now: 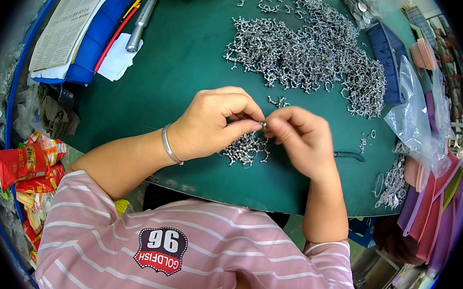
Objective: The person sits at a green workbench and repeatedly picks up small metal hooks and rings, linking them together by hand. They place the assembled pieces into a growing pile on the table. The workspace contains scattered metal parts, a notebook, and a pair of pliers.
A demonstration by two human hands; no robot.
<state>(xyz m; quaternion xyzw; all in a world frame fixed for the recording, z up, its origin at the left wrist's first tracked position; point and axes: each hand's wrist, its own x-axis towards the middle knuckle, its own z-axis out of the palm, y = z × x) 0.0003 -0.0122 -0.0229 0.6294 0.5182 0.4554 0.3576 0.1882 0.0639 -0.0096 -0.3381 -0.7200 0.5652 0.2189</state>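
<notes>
Seemingly early on, the left hand [211, 123] and right hand [301, 138] are pinching one small metal piece [263, 125] together above a small near heap [244, 148], while the big far pile [311, 54] is lying untouched on the counter [184, 57].

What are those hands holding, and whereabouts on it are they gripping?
A small silvery metal piece, pinched at its ends between the fingertips of the left hand and right hand, above a little pile.

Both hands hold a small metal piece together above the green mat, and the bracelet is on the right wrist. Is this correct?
Not quite: the head view shows the silver bracelet on the left wrist. The left hand and right hand do pinch a small metal piece above the green mat.
</notes>
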